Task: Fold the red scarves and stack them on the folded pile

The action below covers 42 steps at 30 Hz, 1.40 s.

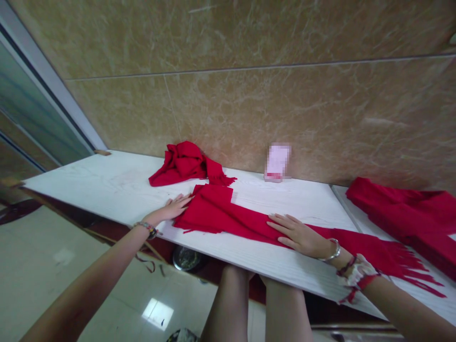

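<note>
A red fringed scarf (pixel 245 219) lies lengthwise along the white table (pixel 117 187), partly folded over at its left end. My left hand (pixel 174 207) rests flat at that folded end, fingers stretched out on the cloth's left edge. Farther right, my right hand (pixel 294 232) lies palm down on the middle of the scarf, fingers spread. Neither hand grips the cloth. The scarf's right end fans out into long fringe near the table's front edge. Behind the folded end sits a second red scarf (pixel 185 164), crumpled in a heap.
A small pinkish box (pixel 278 162), blurred out, stands against the tiled wall (pixel 249 109). More red cloth (pixel 402 209) lies on the adjoining table section at right. A round metal dish (pixel 187 259) shows beneath the table's front edge, above the shiny floor (pixel 117 294).
</note>
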### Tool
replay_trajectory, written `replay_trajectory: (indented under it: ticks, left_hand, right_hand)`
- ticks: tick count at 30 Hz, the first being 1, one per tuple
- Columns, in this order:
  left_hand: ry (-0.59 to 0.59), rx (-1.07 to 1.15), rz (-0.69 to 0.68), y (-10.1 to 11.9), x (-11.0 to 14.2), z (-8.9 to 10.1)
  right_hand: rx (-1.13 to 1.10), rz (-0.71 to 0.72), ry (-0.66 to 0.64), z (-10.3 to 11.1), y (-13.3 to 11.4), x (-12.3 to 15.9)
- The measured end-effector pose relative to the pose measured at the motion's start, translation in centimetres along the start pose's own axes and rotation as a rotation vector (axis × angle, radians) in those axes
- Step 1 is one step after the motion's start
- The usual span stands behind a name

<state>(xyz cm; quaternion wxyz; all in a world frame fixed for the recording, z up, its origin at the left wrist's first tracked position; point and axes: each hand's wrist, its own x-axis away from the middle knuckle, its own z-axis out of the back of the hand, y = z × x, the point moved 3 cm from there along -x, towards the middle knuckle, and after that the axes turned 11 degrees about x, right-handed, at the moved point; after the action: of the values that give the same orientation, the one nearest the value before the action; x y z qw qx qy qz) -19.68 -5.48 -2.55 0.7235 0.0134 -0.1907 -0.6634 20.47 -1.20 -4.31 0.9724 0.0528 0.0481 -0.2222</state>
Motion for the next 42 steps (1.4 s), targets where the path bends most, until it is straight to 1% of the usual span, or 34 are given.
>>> replay_trajectory:
  ticks: [3,7,9,11,13,15,17,19,22,24,25,26,28,32,33,35,37,38,40,42]
  left_hand:
    - [-0.006,-0.051,0.084,0.2,0.0,0.1]
    - [0.002,-0.088,0.182,0.0,0.6,0.9]
    - [0.003,-0.091,0.223,-0.7,1.0,1.6]
    - [0.027,-0.111,0.269,-1.9,1.4,2.7]
    - [0.079,-0.142,0.315,-3.3,1.8,3.9]
    - [0.149,-0.178,0.335,-4.2,1.7,4.8]
    - [0.228,-0.202,0.308,-4.3,1.4,5.0]
    - [0.287,-0.195,0.243,-3.9,0.8,4.2]
    - [0.307,-0.151,0.156,-3.5,0.1,1.9]
    - [0.312,-0.124,0.122,-3.8,0.0,0.8]
    - [0.309,-0.117,0.115,-4.2,0.0,0.6]
    - [0.302,-0.116,0.113,-4.7,0.1,0.5]
    - [0.286,-0.143,0.131,-6.1,0.3,1.2]
    - [0.295,-0.211,0.197,-9.0,0.9,3.4]
    - [0.314,-0.222,0.197,-9.6,1.1,3.8]
    - [0.390,-0.232,0.160,-10.3,1.2,4.1]
    - [0.450,-0.219,0.102,-10.5,1.0,3.6]
    - [0.444,-0.208,0.061,-10.4,0.7,3.1]
    - [0.365,-0.187,-0.027,-10.3,0.0,1.9]
    - [0.298,-0.177,-0.072,-10.7,-0.7,1.2]
  right_hand:
    - [0.014,0.000,-0.017,-0.1,0.1,0.0]
    - [0.022,0.003,-0.024,-0.2,0.2,0.0]
    - [0.016,0.004,-0.025,-0.2,0.2,0.0]
    - [0.008,-0.002,-0.029,-0.1,0.2,0.0]
    - [0.004,-0.011,-0.042,0.0,0.1,0.0]
    - [0.002,-0.019,-0.061,0.2,0.0,-0.1]
    - [-0.003,-0.023,-0.069,0.3,-0.1,-0.2]
    - [-0.014,-0.024,-0.060,0.3,-0.1,-0.2]
    - [-0.028,-0.027,-0.044,0.3,0.1,-0.1]
    - [-0.035,-0.029,-0.045,0.2,0.1,-0.1]
    - [-0.039,-0.029,-0.047,0.2,0.2,-0.1]
    - [-0.044,-0.029,-0.051,0.2,0.2,-0.1]
    - [-0.049,-0.033,-0.066,0.2,0.2,-0.1]
    - [-0.033,-0.044,-0.108,0.3,0.1,-0.2]
    - [-0.029,-0.045,-0.110,0.3,0.1,-0.2]
    - [-0.028,-0.047,-0.105,0.3,0.1,-0.2]
    - [-0.033,-0.047,-0.104,0.3,0.2,-0.2]
    - [-0.038,-0.048,-0.107,0.2,0.2,-0.2]
    - [-0.046,-0.052,-0.117,0.2,0.2,-0.2]
    - [-0.054,-0.056,-0.122,0.2,0.3,-0.2]
